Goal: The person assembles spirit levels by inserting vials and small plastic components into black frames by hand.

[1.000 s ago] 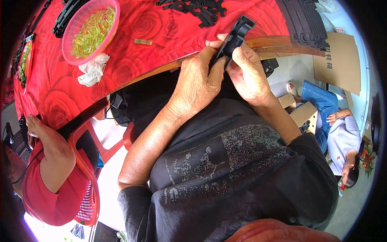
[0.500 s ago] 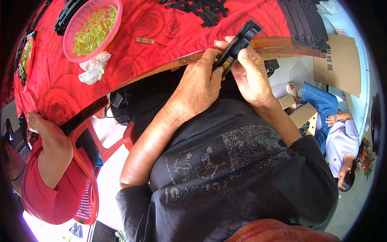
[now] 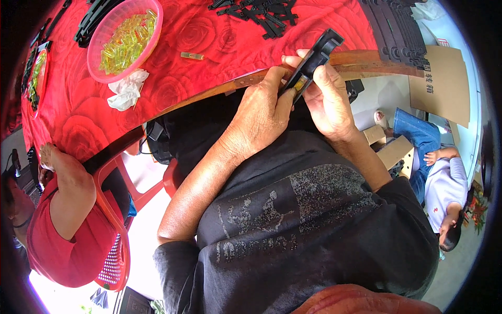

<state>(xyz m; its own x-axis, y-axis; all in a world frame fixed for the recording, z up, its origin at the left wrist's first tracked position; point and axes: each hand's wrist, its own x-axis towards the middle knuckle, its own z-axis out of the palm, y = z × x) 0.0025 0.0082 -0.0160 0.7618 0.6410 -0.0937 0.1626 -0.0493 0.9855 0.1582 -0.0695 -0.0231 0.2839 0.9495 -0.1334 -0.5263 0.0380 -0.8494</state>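
On the red rose-patterned tablecloth [image 3: 209, 47] you have a pink bowl [image 3: 97, 49] of small yellow vials [image 3: 125, 39], with a crumpled white tissue [image 3: 127, 90] just beside it. A heap of black plastic pieces [image 3: 259, 13] lies near the far edge, and a person in a red shirt [image 3: 68, 246] sits to your left on a red chair [image 3: 117, 220].

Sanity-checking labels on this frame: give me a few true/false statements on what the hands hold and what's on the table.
1. Both the left hand and the right hand grip the black bar. True.
2. The pink bowl is empty. False: it holds yellow pieces.
3. The tablecloth is blue. False: it is red with a rose pattern.
4. A crumpled white tissue lies beside the pink bowl. True.
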